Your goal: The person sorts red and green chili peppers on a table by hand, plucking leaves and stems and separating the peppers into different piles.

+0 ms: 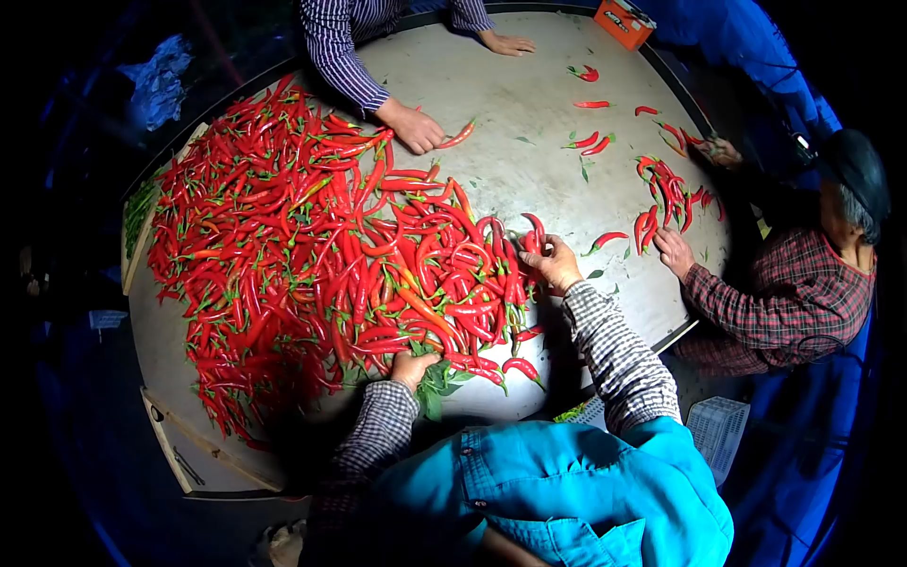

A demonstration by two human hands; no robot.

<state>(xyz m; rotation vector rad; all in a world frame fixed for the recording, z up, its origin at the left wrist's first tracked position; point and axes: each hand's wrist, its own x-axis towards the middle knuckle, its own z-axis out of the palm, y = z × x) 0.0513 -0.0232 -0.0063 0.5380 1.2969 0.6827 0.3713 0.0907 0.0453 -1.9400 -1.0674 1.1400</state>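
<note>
A large heap of red chili peppers [274,217] with green stems covers the left and middle of a pale table [510,113]. My right hand [556,266] is at the heap's right edge, its thumb and fingers closed around a red chili pepper [534,230]. Lower down, at the near edge of the heap, is my left hand [410,368]. Green leaves [436,386] stick out from beneath its closed fingers, which are partly hidden. A single red chili pepper [522,369] lies between my hands, close to the table's near side.
Across the table, a co-worker's hand [416,128] touches a pepper. At right, another person's hands [674,252] are by a smaller pepper group [667,189]. An orange box [624,23] is at the far edge; a white crate [718,430] stands below right.
</note>
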